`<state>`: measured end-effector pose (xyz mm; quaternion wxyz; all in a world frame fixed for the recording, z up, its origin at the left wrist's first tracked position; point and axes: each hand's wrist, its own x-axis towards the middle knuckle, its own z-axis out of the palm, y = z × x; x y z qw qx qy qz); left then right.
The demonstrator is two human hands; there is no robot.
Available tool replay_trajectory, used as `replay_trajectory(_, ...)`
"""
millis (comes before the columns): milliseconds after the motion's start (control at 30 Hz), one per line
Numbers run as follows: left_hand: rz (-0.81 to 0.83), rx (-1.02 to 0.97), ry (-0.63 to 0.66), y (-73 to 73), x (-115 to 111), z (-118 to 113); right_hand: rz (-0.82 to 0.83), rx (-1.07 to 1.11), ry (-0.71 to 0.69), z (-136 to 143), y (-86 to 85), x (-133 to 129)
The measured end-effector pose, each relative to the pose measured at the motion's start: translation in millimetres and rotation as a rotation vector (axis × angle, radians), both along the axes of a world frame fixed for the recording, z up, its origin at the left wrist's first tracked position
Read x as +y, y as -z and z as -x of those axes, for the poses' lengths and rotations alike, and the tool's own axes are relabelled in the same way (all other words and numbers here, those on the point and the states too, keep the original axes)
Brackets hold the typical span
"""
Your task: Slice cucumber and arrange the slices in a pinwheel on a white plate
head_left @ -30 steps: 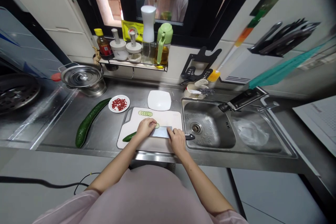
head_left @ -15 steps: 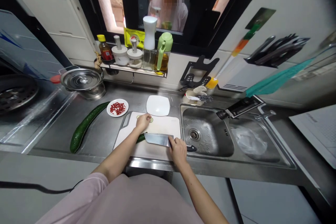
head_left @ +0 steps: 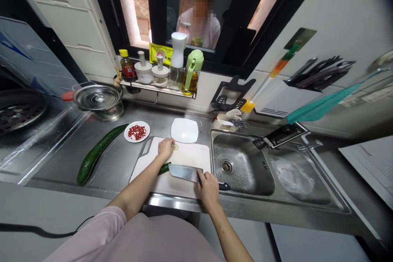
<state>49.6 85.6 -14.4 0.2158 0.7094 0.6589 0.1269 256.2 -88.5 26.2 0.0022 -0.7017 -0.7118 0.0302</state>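
My right hand (head_left: 208, 188) is closed on a wide-bladed knife (head_left: 184, 172), whose blade lies across the white cutting board (head_left: 181, 188) and points left. Its dark handle end shows to the right of my hand. At the board's back left is my left hand (head_left: 166, 148), its fingers closed at a pale green slice (head_left: 176, 147); what they hold is too small to make out. A dark green cucumber piece (head_left: 165, 168) lies by the blade tip, partly hidden under my left forearm. Behind the board sits a white square plate (head_left: 184, 130).
To the left are a whole cucumber (head_left: 97, 156), a round plate (head_left: 128, 134) of red pieces and a lidded steel pot (head_left: 107, 114). The sink (head_left: 248, 163) adjoins on the right. A seasoning rack (head_left: 156, 86) and a knife holder (head_left: 284, 98) are behind.
The view has tilted, so the counter things sit lower in the picture. My left hand has shifted slightly at the slices, and one slice beside it is now hidden. The knife remains in my right hand.
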Motion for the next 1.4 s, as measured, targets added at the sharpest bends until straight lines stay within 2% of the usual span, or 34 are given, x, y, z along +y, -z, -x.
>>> replay_trajectory(333, 0.015, 0.011, -0.012, -1.7, 0, 1, 0.024, 0.01, 0.002, 3, -1.2, 1)
replay_trajectory(400, 0.02, -0.037, -0.048, -3.5, 0, 4, 0.02, 0.017, 0.003, 3, -1.6, 1)
replay_trajectory(500, -0.02, -0.166, -0.173, -5.2, -5, 11, 0.015, 0.032, 0.004, 3, -1.6, 1)
replay_trajectory(667, -0.174, -0.397, -0.373, -5.0, -34, 25, 0.021, 0.066, 0.019, 5, -0.9, 4)
replay_trajectory(767, -0.262, -0.448, -0.405, -3.0, -60, 31, 0.021, 0.124, 0.049, 7, 1.5, 5)
replay_trajectory(867, -0.347, -0.419, -0.312, 0.1, -85, 38, 0.015, 0.219, 0.103, 9, 5.7, 8)
replay_trajectory(967, -0.399, -0.326, -0.116, 2.3, -103, 45, 0.008, 0.355, 0.161, 11, 8.3, 11)
replay_trajectory(1067, -0.376, -0.223, 0.042, 2.9, -114, 50, 0.026, 0.473, 0.193, 16, 6.2, 16)
replay_trajectory(1167, -0.325, -0.164, 0.104, 3.8, -119, 51, 0.071, 0.503, 0.196, 24, 0.6, 20)
replay_trajectory(1400, -0.299, -0.127, 0.194, 11.8, -120, 51, 0.263, 0.366, 0.149, 46, -11.7, 26)
